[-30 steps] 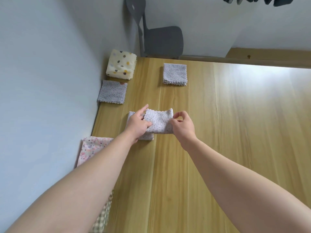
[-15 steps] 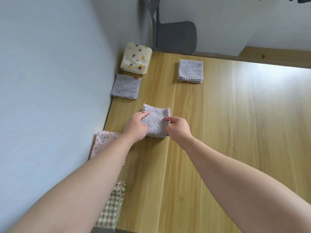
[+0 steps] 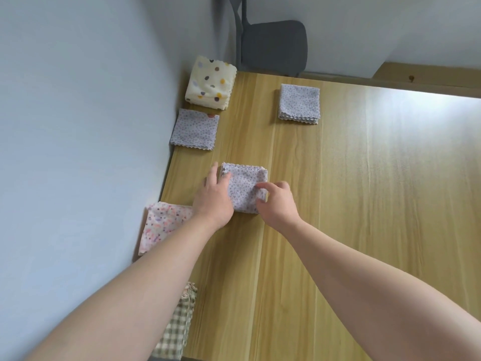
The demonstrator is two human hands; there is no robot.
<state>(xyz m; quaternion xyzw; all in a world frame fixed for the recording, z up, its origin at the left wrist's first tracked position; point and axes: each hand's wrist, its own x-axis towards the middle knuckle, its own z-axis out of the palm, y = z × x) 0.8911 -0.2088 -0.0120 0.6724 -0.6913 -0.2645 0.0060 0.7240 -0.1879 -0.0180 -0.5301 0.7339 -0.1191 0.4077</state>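
Observation:
A small lilac dotted cloth (image 3: 244, 188), folded into a square with zigzag edges, lies on the wooden table (image 3: 364, 204) near its left side. My left hand (image 3: 214, 198) rests against the cloth's left edge with straight fingers, its thumb lying on top. My right hand (image 3: 277, 201) sits on the cloth's right near corner with bent fingers, the fingertips pressing down on the fabric. That corner is hidden under the hand.
Along the wall lie a cream polka-dot cloth (image 3: 210, 84), a flat lilac cloth (image 3: 195, 130), a pink floral cloth (image 3: 164, 225) and a checked fabric (image 3: 179, 324). A lilac stack (image 3: 299, 104) sits further back. A grey chair (image 3: 273, 45) stands behind the table.
The cloth held up between both hands was folded over and laid flat on the table. Both hands now rest on it, and the view has shifted left.

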